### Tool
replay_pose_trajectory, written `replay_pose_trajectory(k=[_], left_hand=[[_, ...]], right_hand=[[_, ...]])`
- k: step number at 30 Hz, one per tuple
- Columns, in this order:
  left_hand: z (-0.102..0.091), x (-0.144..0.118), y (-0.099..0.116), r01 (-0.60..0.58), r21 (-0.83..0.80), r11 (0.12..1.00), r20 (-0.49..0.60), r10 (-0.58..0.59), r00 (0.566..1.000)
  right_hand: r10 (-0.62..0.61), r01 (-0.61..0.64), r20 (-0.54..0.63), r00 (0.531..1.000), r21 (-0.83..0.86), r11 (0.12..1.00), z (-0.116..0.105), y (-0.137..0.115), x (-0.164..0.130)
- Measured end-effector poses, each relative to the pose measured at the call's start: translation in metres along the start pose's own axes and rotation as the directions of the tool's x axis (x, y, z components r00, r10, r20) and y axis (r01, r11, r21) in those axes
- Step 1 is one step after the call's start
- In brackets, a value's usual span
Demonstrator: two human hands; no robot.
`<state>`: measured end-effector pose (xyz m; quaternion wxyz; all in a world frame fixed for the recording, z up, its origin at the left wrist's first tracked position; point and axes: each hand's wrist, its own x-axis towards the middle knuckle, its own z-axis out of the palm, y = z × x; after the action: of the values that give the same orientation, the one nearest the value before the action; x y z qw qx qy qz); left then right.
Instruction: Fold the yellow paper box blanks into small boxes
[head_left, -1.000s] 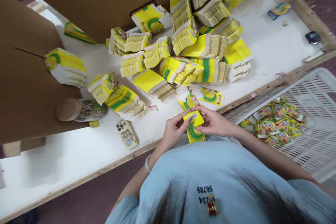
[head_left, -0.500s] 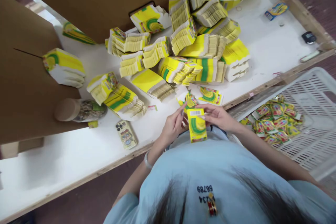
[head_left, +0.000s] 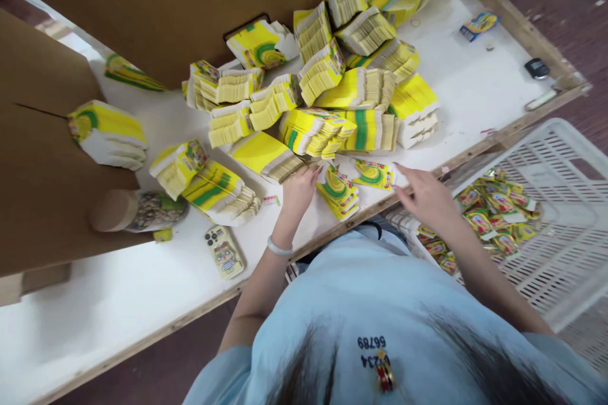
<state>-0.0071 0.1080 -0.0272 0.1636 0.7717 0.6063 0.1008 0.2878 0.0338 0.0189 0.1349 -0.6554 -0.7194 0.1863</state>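
My left hand (head_left: pixel 299 192) reaches to the table with its fingertips pinched together, between a fanned stack of flat yellow cardboard sleeves (head_left: pixel 263 155) and a small pile of yellow-green printed packets (head_left: pixel 337 192). What the pinch holds, if anything, is too small to make out. My right hand (head_left: pixel 425 197) is over the table's front edge, thumb and forefinger apart. Its fingertips are close to the right end of another yellow printed packet (head_left: pixel 373 174), which lies flat; whether they touch it I cannot tell.
Many bundles of yellow sleeves (head_left: pixel 363 88) cover the table's middle. A white plastic basket (head_left: pixel 565 202) with filled packets (head_left: pixel 501 205) stands at the right. A phone (head_left: pixel 225 252) and a lidded jar (head_left: pixel 156 210) are at the left, by brown cardboard (head_left: pixel 47 183).
The yellow packet held before my body has left my hands. My left hand has moved forward and left, my right hand to the right. The small packet pile now shows more fully.
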Motion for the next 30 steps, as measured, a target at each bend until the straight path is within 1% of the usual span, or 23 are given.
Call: replay_pose_trajectory(k=[1, 2, 4, 6, 8, 10, 11, 14, 16, 20, 22, 24, 26, 27, 28, 30], left_hand=[[-0.007, -0.008, 0.0, -0.01, -0.028, 1.0, -0.052, 0.009, 0.999], [-0.014, -0.016, 0.0, -0.03, -0.067, 0.997, -0.112, 0.022, 0.993], [-0.027, -0.034, 0.004, -0.093, -0.185, 0.978, -0.217, 0.051, 0.975], [-0.038, -0.051, 0.012, -0.124, -0.347, 0.929, -0.263, 0.03, 0.964], [-0.044, -0.064, 0.021, -0.093, -0.505, 0.858, -0.274, -0.058, 0.96], [-0.046, -0.073, 0.029, -0.057, -0.628, 0.776, -0.264, -0.143, 0.954], [-0.045, -0.076, 0.033, -0.056, -0.678, 0.733, -0.25, -0.159, 0.955], [-0.038, -0.08, 0.041, -0.064, -0.774, 0.63, -0.186, -0.13, 0.974], [-0.032, -0.08, 0.046, -0.052, -0.793, 0.607, -0.172, -0.141, 0.975], [-0.026, -0.077, 0.047, -0.026, -0.798, 0.602, -0.209, -0.236, 0.949], [-0.025, -0.075, 0.044, -0.029, -0.804, 0.594, -0.226, -0.26, 0.939], [-0.022, -0.074, 0.04, -0.05, -0.814, 0.578, -0.245, -0.264, 0.933], [-0.014, -0.074, 0.037, -0.101, -0.832, 0.546, -0.255, -0.214, 0.943], [-0.009, -0.074, 0.037, -0.126, -0.841, 0.527, -0.244, -0.16, 0.957], [-0.004, -0.074, 0.037, -0.135, -0.851, 0.507, -0.208, -0.089, 0.974], [0.007, -0.076, 0.038, -0.085, -0.881, 0.466, -0.067, 0.055, 0.996]], right_hand=[[-0.094, 0.102, -0.066, 0.993, 0.122, 0.987, 0.017, -0.015, 0.009], [-0.171, 0.198, -0.135, 0.976, 0.22, 0.955, 0.033, -0.029, 0.017], [-0.27, 0.345, -0.247, 0.931, 0.344, 0.873, 0.061, -0.057, 0.03], [-0.308, 0.411, -0.292, 0.905, 0.424, 0.807, 0.082, -0.079, 0.037], [-0.297, 0.409, -0.292, 0.909, 0.496, 0.766, 0.092, -0.093, 0.038], [-0.252, 0.378, -0.292, 0.923, 0.552, 0.743, 0.094, -0.099, 0.035], [-0.233, 0.369, -0.298, 0.926, 0.573, 0.732, 0.092, -0.099, 0.032], [-0.217, 0.369, -0.313, 0.925, 0.596, 0.713, 0.085, -0.096, 0.024], [-0.221, 0.359, -0.295, 0.929, 0.586, 0.726, 0.084, -0.093, 0.02], [-0.177, 0.292, -0.251, 0.952, 0.565, 0.772, 0.092, -0.093, 0.018], [-0.13, 0.262, -0.264, 0.956, 0.56, 0.786, 0.095, -0.094, 0.019], [-0.113, 0.261, -0.285, 0.952, 0.559, 0.787, 0.093, -0.096, 0.021], [-0.123, 0.265, -0.281, 0.952, 0.549, 0.793, 0.085, -0.098, 0.023], [-0.127, 0.26, -0.273, 0.954, 0.536, 0.803, 0.08, -0.099, 0.024], [-0.128, 0.252, -0.262, 0.957, 0.519, 0.817, 0.074, -0.101, 0.025], [-0.134, 0.237, -0.242, 0.961, 0.469, 0.851, 0.064, -0.103, 0.025]])
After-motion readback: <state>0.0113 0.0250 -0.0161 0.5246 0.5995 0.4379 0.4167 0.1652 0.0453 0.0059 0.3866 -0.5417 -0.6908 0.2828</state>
